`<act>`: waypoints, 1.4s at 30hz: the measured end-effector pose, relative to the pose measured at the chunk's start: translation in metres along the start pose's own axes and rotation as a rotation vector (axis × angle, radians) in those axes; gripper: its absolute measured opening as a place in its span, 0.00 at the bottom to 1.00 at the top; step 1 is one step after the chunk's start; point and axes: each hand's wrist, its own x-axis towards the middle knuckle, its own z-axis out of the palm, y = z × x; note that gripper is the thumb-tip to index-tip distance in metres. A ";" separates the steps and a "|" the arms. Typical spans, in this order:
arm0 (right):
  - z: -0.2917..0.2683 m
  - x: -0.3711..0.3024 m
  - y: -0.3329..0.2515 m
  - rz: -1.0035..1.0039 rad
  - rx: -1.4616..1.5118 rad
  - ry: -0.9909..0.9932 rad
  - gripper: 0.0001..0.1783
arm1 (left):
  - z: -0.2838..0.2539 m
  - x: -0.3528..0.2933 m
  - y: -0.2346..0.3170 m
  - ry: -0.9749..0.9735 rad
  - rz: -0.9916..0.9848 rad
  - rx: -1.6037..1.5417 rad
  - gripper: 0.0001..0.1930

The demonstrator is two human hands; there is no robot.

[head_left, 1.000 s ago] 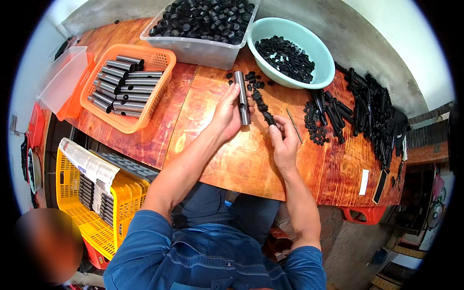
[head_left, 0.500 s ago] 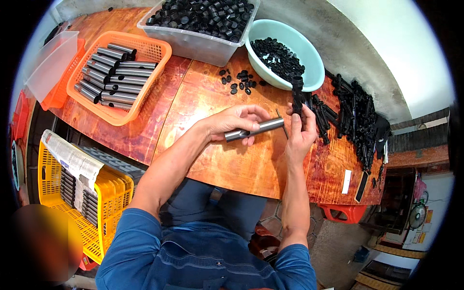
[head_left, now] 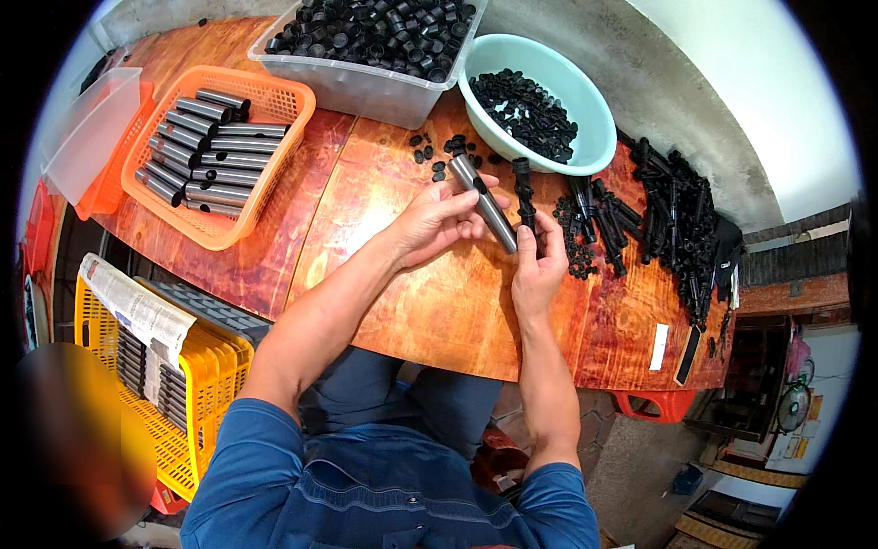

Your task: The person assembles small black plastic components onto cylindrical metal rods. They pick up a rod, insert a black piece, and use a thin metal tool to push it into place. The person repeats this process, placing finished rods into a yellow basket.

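Note:
Over the table's middle, my left hand (head_left: 430, 224) is closed around a silver metal tube (head_left: 495, 220) with a dark hole in its side. The tube slants, its far end to the left and its near end beside my right fingertips. My right hand (head_left: 540, 263) pinches the lower part of a black ribbed plastic stem (head_left: 523, 190), which stands nearly upright just right of the tube. Small black oval pieces (head_left: 439, 172) lie loose past my left hand. To the right of my right hand are small black rings (head_left: 578, 252) and several black stems (head_left: 615, 224).
An orange basket (head_left: 293, 151) holds metal tubes at the left. A clear bin (head_left: 393, 99) of black caps and a pale blue basin (head_left: 590, 123) of small black pieces stand at the back. More black stems (head_left: 681, 210) are heaped at right. A yellow crate (head_left: 215, 366) sits below left.
The tube has swung from nearly level to a steep slant, its near end now pointing at my right hand. My right hand has come left and nearer, bringing the black stem beside the tube.

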 end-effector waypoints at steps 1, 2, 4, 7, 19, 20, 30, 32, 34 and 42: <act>0.000 -0.001 0.000 -0.036 -0.042 0.013 0.15 | -0.003 0.003 -0.002 0.000 -0.005 0.041 0.29; -0.001 -0.003 -0.004 0.013 -0.020 0.011 0.14 | -0.006 0.005 -0.004 0.009 -0.012 0.025 0.26; -0.007 -0.010 -0.019 0.110 0.030 0.005 0.12 | -0.001 0.004 -0.005 0.092 0.033 -0.094 0.23; -0.013 -0.033 -0.040 0.107 -0.067 -0.070 0.12 | 0.010 -0.002 0.004 0.164 0.060 -0.314 0.22; 0.018 -0.100 -0.045 0.086 -0.323 -0.155 0.14 | 0.000 0.000 -0.004 0.284 0.171 -0.491 0.20; 0.019 -0.099 -0.045 0.068 -0.332 -0.145 0.14 | 0.000 -0.001 -0.004 0.287 0.172 -0.488 0.20; 0.022 -0.090 -0.051 0.161 -0.287 -0.181 0.12 | 0.002 -0.004 0.000 0.174 0.226 -0.453 0.21; 0.022 -0.089 -0.051 0.171 -0.288 -0.183 0.12 | 0.003 -0.004 0.001 0.158 0.232 -0.440 0.20; 0.023 -0.089 -0.051 0.165 -0.295 -0.182 0.12 | 0.001 -0.003 -0.001 0.177 0.245 -0.437 0.20; 0.029 -0.081 -0.057 0.144 -0.369 -0.146 0.12 | 0.009 -0.004 -0.009 0.159 0.165 -0.405 0.18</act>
